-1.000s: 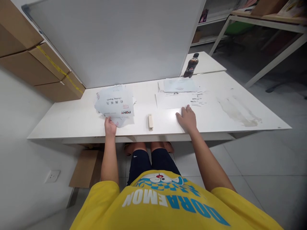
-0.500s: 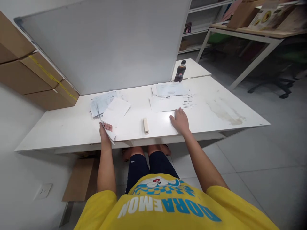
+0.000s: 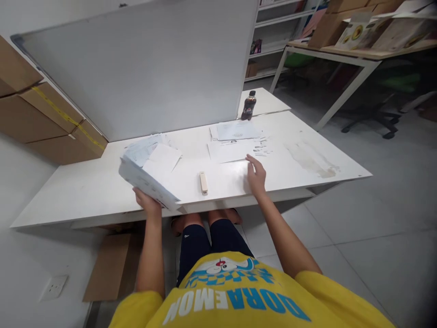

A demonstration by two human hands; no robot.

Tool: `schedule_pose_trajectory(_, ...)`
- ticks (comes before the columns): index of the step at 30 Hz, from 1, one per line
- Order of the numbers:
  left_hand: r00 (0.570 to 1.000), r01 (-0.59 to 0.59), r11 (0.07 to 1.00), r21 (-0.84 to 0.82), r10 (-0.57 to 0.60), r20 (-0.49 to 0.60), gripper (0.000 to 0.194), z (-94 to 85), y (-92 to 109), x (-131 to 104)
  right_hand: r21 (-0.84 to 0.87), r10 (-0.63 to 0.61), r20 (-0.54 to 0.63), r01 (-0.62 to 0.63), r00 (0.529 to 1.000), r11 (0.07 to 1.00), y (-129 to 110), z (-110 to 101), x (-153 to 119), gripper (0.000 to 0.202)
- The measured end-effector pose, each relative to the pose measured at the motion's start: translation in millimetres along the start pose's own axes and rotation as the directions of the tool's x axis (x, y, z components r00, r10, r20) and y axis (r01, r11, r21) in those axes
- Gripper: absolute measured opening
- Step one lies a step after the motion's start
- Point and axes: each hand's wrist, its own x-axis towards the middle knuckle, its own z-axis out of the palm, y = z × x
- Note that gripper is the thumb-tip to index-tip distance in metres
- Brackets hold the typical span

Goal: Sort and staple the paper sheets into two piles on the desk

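My left hand (image 3: 149, 202) is closed on a sheet of paper (image 3: 146, 180), tilted up over the table's front edge; whether there is more than one sheet I cannot tell. Partly hidden behind it lies a loose pile of papers (image 3: 163, 156), a white sheet on top. My right hand (image 3: 256, 176) is empty, its fingers apart, close to the tabletop. Just beyond those fingers are a white sheet (image 3: 227, 151) and a bluish sheet (image 3: 238, 130). Between my hands lies a small cream stapler (image 3: 203, 183).
A whiteboard (image 3: 143, 68) stands along the back of the white table (image 3: 92, 182). At the back right is a dark cola bottle (image 3: 249, 107). Cardboard boxes (image 3: 51, 123) are stacked at the left. Under the table sits another cardboard box (image 3: 109, 266).
My left hand has turned the paper so that its broad face shows, tilted up. My right hand has lifted and its fingers have curled a little. The view has shifted slightly.
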Motion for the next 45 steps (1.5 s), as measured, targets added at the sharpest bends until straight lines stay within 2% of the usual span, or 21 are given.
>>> schedule_pose_trajectory(1, 0.996, -0.023, 1.0, -0.013, 0.022, -0.087, 0.057, 7.8, -0.9, -14.4, 0.115, 0.011, -0.078, -0.002, 0.997, 0.993, -13.7, -2.4, -14.3, 0.05)
schedule_pose_trajectory(2, 0.99, 0.0, 1.0, -0.024, -0.003, -0.138, 0.058, 16.2, -2.9, -30.6, 0.234, -0.009, -0.087, 0.029, 0.996, 0.972, -28.0, -3.5, -31.9, 0.049)
schedule_pose_trajectory(3, 0.989, 0.058, 0.998, -0.029, -0.062, -0.137, 0.057, 24.7, -5.8, -47.9, 0.361, -0.071, 0.036, 0.053, 0.997, 0.931, -42.2, -3.2, -51.9, 0.048)
schedule_pose_trajectory(4, 0.985, 0.116, 0.993, -0.027, -0.118, -0.122, 0.055, 33.1, -9.2, -65.7, 0.467, -0.16, 0.242, 0.03, 0.957, 0.884, -55.7, -1.3, -72.8, 0.05)
schedule_pose_trajectory(5, 0.981, 0.161, 0.987, -0.021, -0.162, -0.107, 0.052, 40.9, -12.8, -83.0, 0.539, -0.246, 0.417, -0.02, 0.875, 0.842, -67.9, 1.8, -93.1, 0.057)
schedule_pose_trajectory(6, 0.978, 0.184, 0.983, -0.011, -0.184, -0.097, 0.05, 47.9, -16.1, -99.1, 0.59, -0.302, 0.512, -0.074, 0.804, 0.804, -78.3, 5.5, -111.1, 0.064)
schedule_pose_trajectory(7, 0.978, 0.189, 0.982, -0.003, -0.188, -0.091, 0.047, 53.9, -19.0, -113.4, 0.625, -0.319, 0.552, -0.129, 0.77, 0.77, -86.6, 9.3, -125.5, 0.064)
schedule_pose_trajectory(8, 0.98, 0.179, 0.984, 0.002, -0.178, -0.085, 0.045, 58.8, -21.3, -125.4, 0.646, -0.297, 0.564, -0.187, 0.77, 0.74, -92.5, 12.4, -135.2, 0.06)
schedule_pose_trajectory(11, 0.993, 0.113, 0.993, 0.028, -0.114, 0.014, 0.041, 66.2, -24.0, -145.2, 0.659, -0.082, 0.478, -0.295, 0.874, 0.691, -95.4, 12.9, -135.4, 0.044)
schedule_pose_trajectory(13, 0.991, 0.059, 0.996, 0.07, -0.066, 0.113, 0.042, 65.7, -23.0, -145.2, 0.637, 0.023, 0.387, -0.286, 0.922, 0.716, -88.4, 5.3, -117.9, 0.038)
schedule_pose_trajectory(15, 0.991, -0.021, 0.993, 0.114, 0.006, 0.133, 0.042, 62.6, -20.5, -136.8, 0.6, 0.053, 0.307, -0.237, 0.95, 0.764, -79.4, -4.2, -97.0, 0.03)
schedule_pose_trajectory(18, 0.982, -0.17, 0.971, 0.166, 0.152, 0.117, 0.055, 56.0, -16.2, -116.7, 0.566, 0.097, 0.218, -0.207, 0.971, 0.798, -68.2, -10.7, -75.3, 0.023)
schedule_pose_trajectory(20, 0.962, -0.232, 0.953, 0.193, 0.197, 0.187, 0.069, 51.4, -14.7, -103.4, 0.577, 0.136, 0.2, -0.229, 0.97, 0.784, -62.0, -6.8, -70.8, 0.024)
schedule_pose_trajectory(22, 0.947, -0.233, 0.937, 0.259, 0.159, 0.278, 0.071, 47.1, -15.2, -93.0, 0.595, 0.159, 0.212, -0.256, 0.964, 0.762, -55.3, 1.3, -71.7, 0.027)
schedule_pose_trajectory(26, 0.939, -0.224, 0.869, 0.441, 0.072, 0.336, 0.046, 42.6, -19.5, -84.5, 0.625, 0.154, 0.204, -0.25, 0.967, 0.739, -40.7, 16.1, -76.1, 0.028)
schedule_pose_trajectory(30, 0.924, -0.208, 0.884, 0.418, 0.037, 0.381, 0.038, 43.0, -26.6, -86.8, 0.662, 0.101, 0.182, -0.197, 0.978, 0.723, -31.1, 20.3, -75.6, 0.033)
schedule_pose_trajectory(37, 0.935, -0.222, 0.872, 0.436, 0.063, 0.35, 0.026, 34.9, -45.7, -88.9, 0.614, 0.024, 0.155, -0.115, 0.988, 0.781, -16.3, 21.5, -77.9, 0.019)
schedule_pose_trajectory(42, 0.937, -0.24, 0.871, 0.429, 0.092, 0.337, 0.027, 36.6, -44.3, -89.8, 0.614, 0.05, 0.191, -0.16, 0.98, 0.773, -10.8, 28.0, -82.1, 0.02)
schedule_pose_trajectory(45, 0.933, -0.247, 0.859, 0.448, 0.087, 0.348, 0.031, 37.4, -43.0, -89.1, 0.622, 0.066, 0.16, -0.153, 0.985, 0.768, -12.1, 30.8, -83.0, 0.016)
